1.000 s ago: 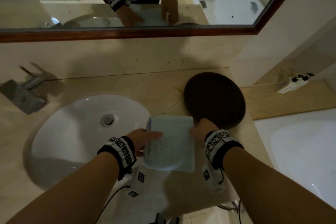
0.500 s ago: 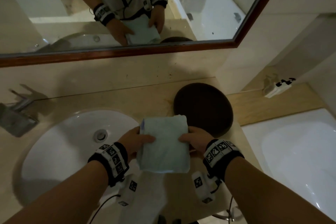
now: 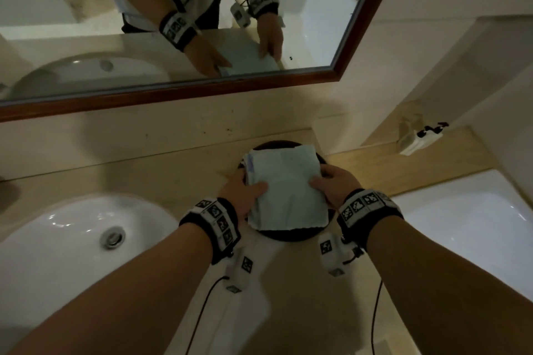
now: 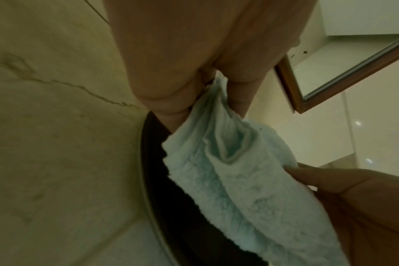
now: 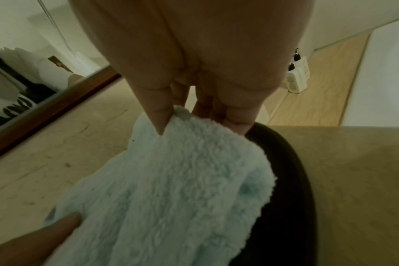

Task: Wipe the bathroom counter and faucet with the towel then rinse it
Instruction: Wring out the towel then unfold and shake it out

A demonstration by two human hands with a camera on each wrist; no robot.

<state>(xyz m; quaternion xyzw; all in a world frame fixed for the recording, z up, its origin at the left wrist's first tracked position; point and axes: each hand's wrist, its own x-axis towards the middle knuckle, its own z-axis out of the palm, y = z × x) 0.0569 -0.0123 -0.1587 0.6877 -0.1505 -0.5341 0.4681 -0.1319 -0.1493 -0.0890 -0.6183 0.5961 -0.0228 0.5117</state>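
Note:
A folded light-blue towel (image 3: 284,187) is held level just above a dark round tray (image 3: 291,235) on the beige counter (image 3: 161,173). My left hand (image 3: 245,192) pinches its left edge, thumb on top. My right hand (image 3: 331,181) pinches the right edge the same way. In the left wrist view the towel (image 4: 235,176) hangs between my left hand's fingers (image 4: 171,100) and the right hand's thumb. In the right wrist view the fluffy towel (image 5: 182,189) sits under my fingertips (image 5: 158,118), over the tray (image 5: 292,180). The faucet is out of view.
A white oval sink (image 3: 72,239) with a metal drain (image 3: 112,236) lies left of the tray. A wood-framed mirror (image 3: 202,89) hangs above the backsplash. A white bathtub (image 3: 467,225) borders the counter's right end, with a white dispenser (image 3: 418,138) on its wooden ledge.
Both hands carried the folded towel from beside the sink rightward and away from me, so it is now over the dark tray. The view shifted right; the faucet left the frame.

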